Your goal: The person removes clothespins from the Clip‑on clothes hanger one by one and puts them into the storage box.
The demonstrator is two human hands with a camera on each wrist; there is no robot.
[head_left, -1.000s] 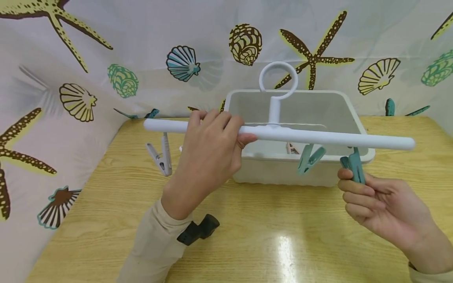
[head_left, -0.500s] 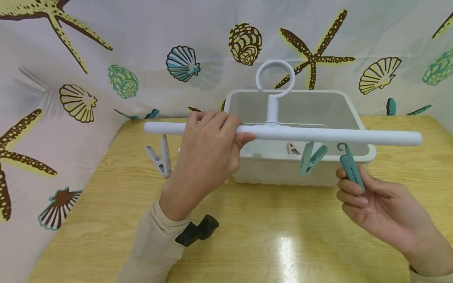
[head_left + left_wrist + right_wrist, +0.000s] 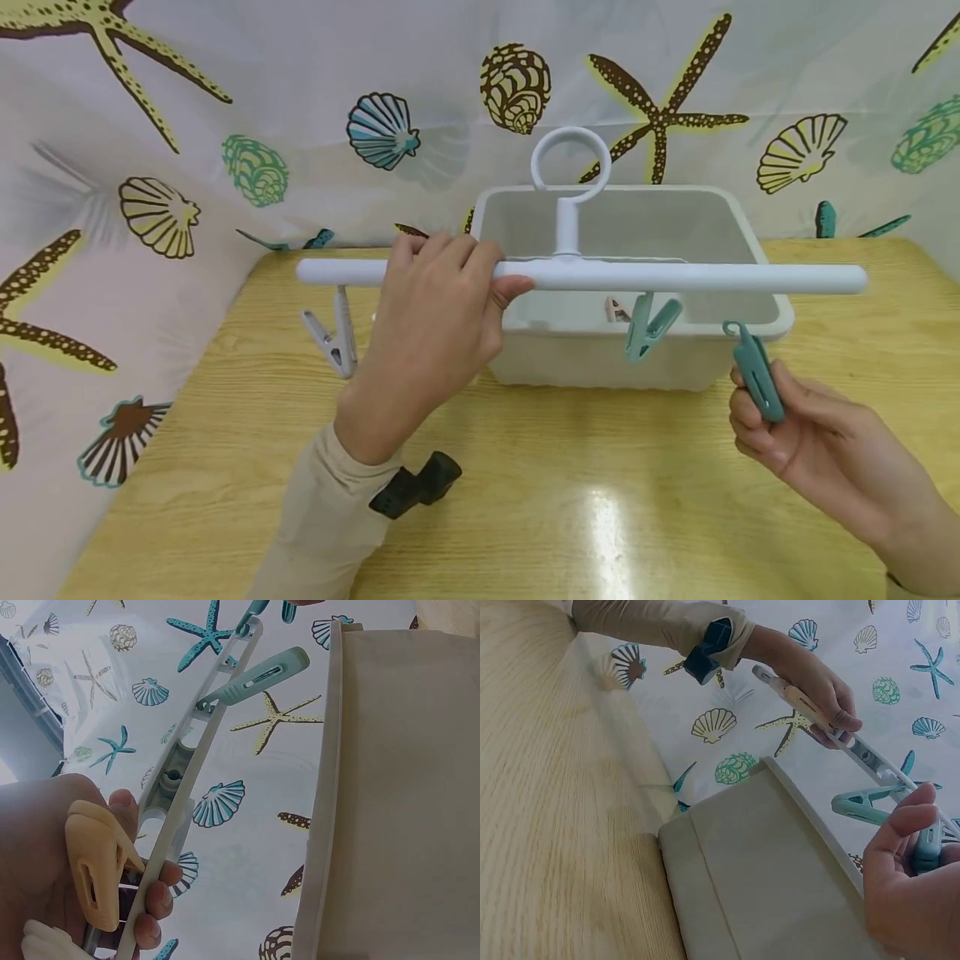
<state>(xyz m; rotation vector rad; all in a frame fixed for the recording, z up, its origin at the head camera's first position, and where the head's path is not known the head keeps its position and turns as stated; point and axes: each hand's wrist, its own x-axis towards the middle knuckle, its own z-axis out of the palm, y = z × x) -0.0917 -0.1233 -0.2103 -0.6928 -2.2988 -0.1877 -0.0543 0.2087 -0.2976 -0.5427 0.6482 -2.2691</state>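
My left hand (image 3: 427,342) grips the bar of a white hanger (image 3: 690,277), left of its round hook. A teal clip (image 3: 647,329) dangles from the bar's right half, and a pale grey clip (image 3: 333,340) from its left end. The left wrist view also reveals an orange clip (image 3: 94,862) beside the left palm; that hand covers it in the head view. Below the bar's right end, my right hand (image 3: 832,454) pinches a second teal clip (image 3: 757,379) between thumb and fingers. Its small curled hook points up, apart from the bar.
Behind and beneath the hanger stands a white plastic bin (image 3: 600,358) on the wooden table (image 3: 525,500). A pinkish clip (image 3: 617,311) lies inside it. A curtain (image 3: 315,75) with shell and starfish prints encloses the back and left side.
The teal clip in my right hand has come off the bar and moved down, its hook now free. The hanger has shifted slightly left, and its right end has tipped up to near level.
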